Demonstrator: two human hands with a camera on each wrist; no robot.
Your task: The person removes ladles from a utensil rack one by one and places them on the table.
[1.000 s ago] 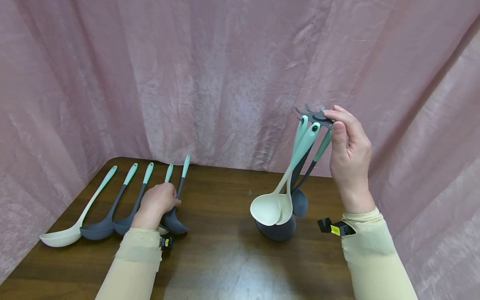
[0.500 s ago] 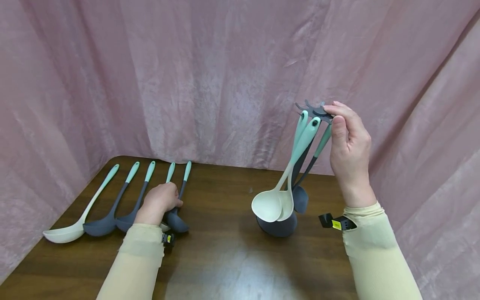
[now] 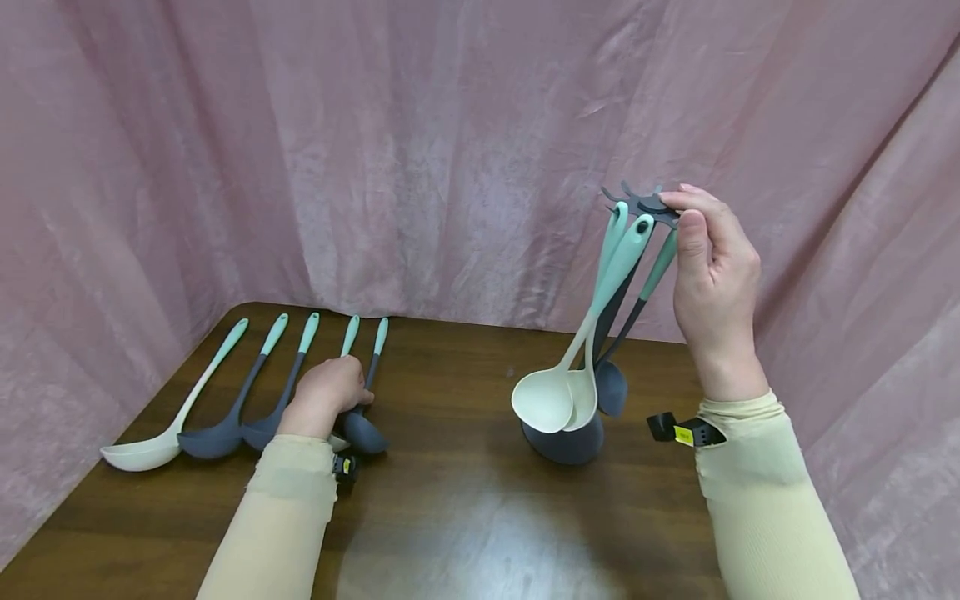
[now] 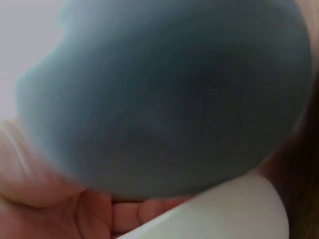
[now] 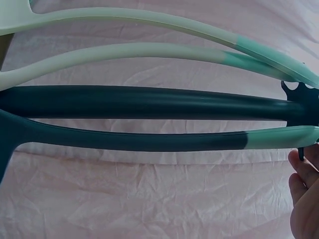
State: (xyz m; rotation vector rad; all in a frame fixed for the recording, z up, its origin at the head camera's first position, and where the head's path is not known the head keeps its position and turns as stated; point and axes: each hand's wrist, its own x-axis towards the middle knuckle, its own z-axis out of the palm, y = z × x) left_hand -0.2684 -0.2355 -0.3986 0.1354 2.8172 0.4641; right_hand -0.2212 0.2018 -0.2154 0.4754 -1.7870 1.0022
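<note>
My left hand (image 3: 328, 393) grips a dark grey ladle (image 3: 365, 435) with a mint handle, at the right end of a row on the table. In the left wrist view its dark bowl (image 4: 164, 104) fills most of the picture, with a white ladle (image 4: 239, 209) below it. On the right, my right hand (image 3: 716, 287) holds the hooked top of a dark utensil stand (image 3: 566, 442) between thumb and fingers. Two white ladles (image 3: 542, 402) and one dark utensil (image 3: 612, 388) with mint handles hang from its hooks.
Left of my left hand lie a white ladle (image 3: 142, 452) and two dark ladles (image 3: 213, 437), side by side, handles pointing away. A brown wooden table (image 3: 442, 500) carries everything. Pink curtains (image 3: 450, 167) hang behind and at both sides.
The dark ladle in my left hand has come down, its handle end now lower and level with its neighbours. My right hand keeps its hold on the stand. The head view has shifted slightly.
</note>
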